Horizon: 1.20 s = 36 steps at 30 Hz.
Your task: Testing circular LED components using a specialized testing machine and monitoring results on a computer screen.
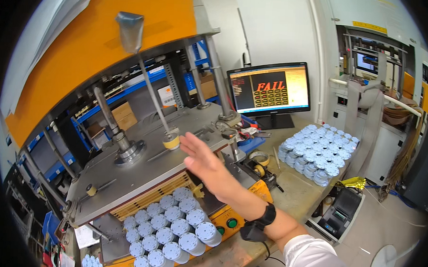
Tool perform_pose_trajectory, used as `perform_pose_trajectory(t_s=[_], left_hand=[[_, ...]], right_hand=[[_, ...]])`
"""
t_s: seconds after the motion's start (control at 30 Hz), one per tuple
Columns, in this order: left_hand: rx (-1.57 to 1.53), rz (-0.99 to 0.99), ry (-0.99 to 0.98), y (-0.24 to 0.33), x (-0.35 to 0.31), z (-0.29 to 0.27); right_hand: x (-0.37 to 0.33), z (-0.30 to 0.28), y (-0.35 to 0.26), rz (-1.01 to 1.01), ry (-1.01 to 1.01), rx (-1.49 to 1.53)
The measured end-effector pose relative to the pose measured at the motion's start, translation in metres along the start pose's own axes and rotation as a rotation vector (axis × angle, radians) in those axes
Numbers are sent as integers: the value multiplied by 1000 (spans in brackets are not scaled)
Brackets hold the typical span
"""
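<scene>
My right hand [204,164] reaches in from the lower right with its fingers stretched out and nothing in it. Its fingertips are beside a yellow-wrapped collar [171,141] at the foot of a slanted metal rod; whether they touch, I cannot tell. Below the hand, pale blue round boards dotted with small holes top several short white cylinders [172,251], set in tight rows at the front of an orange press. The press's grey metal plate [97,176] lies just behind them. My left hand is out of view.
A monitor [268,90] with red lettering and a yellow grid stands behind. More blue-topped cylinders [318,152] are massed on the bench at right. Tape rolls [259,158] and green buttons [231,223] lie near my forearm. A black printer [340,213] sits lower right. Steel columns [123,141] rise from the plate.
</scene>
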<state>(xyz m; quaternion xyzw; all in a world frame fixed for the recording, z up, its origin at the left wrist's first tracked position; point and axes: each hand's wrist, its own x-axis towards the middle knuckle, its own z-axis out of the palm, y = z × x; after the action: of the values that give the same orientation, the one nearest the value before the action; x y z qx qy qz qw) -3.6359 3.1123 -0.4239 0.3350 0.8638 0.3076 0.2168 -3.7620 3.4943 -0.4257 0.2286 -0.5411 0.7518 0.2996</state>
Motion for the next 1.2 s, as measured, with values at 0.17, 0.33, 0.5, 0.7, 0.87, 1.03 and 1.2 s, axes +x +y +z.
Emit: perform_pose_trajectory(t_s=[0.17,0.33,0.5,0.7,0.87,1.03,1.2], left_hand=[[213,220,296,-19,19,-14],[393,297,318,16,88,-62],[542,85,348,-15,171,-88],[783,-196,425,-43,273,-115],[617,-172,511,-85,318,-144],[733,-320,249,-76,338,-149],[647,-18,458,-106,350,-159]], right_hand=[[-27,12,-37,74,-757,-276],[-79,48,-8,-441,-885,-941],[-90,49,24,-296,-1039,-1172],[-97,49,31,-371,-1020,-1280],[-99,51,33,-374,-1039,-1243],[-98,48,34,-350,-1034,-1245],[-95,52,32,-349,-1066,-1248]])
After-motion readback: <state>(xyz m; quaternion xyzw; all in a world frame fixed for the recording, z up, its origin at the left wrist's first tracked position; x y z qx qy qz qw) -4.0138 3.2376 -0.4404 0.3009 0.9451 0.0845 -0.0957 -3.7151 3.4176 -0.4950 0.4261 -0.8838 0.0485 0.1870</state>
